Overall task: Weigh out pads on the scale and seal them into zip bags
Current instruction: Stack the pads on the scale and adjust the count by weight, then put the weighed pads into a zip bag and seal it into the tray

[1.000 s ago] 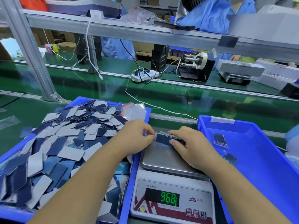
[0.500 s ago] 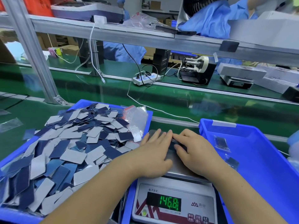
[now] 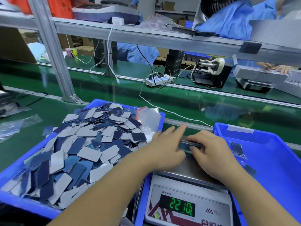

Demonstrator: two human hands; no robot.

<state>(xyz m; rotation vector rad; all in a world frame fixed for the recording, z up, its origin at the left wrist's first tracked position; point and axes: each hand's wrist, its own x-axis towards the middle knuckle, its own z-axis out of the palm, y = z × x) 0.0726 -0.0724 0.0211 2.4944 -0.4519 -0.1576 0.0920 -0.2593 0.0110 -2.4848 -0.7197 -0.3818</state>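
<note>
Dark blue stack of pads lies on the scale platform, gripped by the right hand with curled fingers; the left hand presses its flat, straightened fingers against the stack's other side. Display reads 221.0. Loose pads fill the blue bin on the left

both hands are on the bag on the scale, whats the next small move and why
Probably lift both hands off. The left hand lies flat and the right hand curls over the bagged pads on the scale, so the 221.0 reading likely includes hand pressure.
</note>
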